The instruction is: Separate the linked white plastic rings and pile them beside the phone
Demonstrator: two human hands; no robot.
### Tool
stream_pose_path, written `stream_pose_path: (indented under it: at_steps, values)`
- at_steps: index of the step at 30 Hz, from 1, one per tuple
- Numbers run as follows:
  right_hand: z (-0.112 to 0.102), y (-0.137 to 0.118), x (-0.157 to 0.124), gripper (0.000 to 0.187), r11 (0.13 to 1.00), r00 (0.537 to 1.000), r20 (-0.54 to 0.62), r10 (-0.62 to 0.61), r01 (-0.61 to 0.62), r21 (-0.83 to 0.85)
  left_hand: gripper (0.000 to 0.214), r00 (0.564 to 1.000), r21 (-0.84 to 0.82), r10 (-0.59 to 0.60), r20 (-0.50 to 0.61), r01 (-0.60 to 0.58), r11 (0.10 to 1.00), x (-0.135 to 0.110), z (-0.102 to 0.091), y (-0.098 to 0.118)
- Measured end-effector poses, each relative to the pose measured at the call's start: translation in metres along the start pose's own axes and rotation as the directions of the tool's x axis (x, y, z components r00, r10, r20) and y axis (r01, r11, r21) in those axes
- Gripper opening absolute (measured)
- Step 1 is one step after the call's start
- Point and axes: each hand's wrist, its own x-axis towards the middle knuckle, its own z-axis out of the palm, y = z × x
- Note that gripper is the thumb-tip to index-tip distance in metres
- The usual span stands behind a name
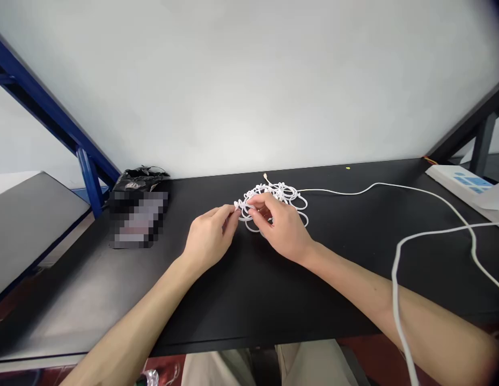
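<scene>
A loose bundle of knotted white cord (296, 201) lies in coils near the middle of the black table. At its left edge my left hand (211, 233) pinches a knot of the cord between thumb and fingertips. Just to the right, thumb and index finger of my right hand (282, 225) close on a loop of the same cord. The fingertips of the two hands are a short gap apart. One pinkish-orange cord end (266, 176) sticks up behind the bundle. My right hand covers part of the coils.
From the bundle, a long cord strand (378, 184) runs right, bends back, and crosses over my right forearm. A black plastic bag (137, 179) and a pixelated item (140, 220) sit at the left. A white and blue box (461, 182) stands at the right, near metal frame bars.
</scene>
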Motion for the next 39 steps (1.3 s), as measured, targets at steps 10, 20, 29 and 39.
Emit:
stream_pose_path:
  at_steps: [10, 20, 29, 39]
  values:
    - [0.002, -0.001, -0.002, 0.016, 0.997, 0.998, 0.027, 0.057, -0.058, 0.053, 0.017, 0.973, -0.022, 0.092, -0.213, -0.099, 0.995, -0.003, 0.006, 0.004]
    - [0.003, -0.003, -0.006, 0.015, 0.988, 0.992, 0.081, 0.093, -0.102, 0.119, 0.018, 0.982, -0.068, 0.117, -0.151, -0.128, 0.989, -0.007, 0.006, 0.005]
    - [0.007, -0.004, -0.009, 0.016, 0.994, 0.994, 0.068, 0.086, -0.09, 0.056, 0.025, 0.989, -0.032, 0.132, -0.063, -0.134, 0.99, -0.01, 0.005, 0.005]
    - [-0.005, 0.006, 0.006, 0.019, 0.987, 0.999, -0.023, -0.028, 0.024, -0.157, 0.021, 0.991, 0.022, -0.123, -0.056, 0.124, 0.992, 0.006, -0.005, -0.017]
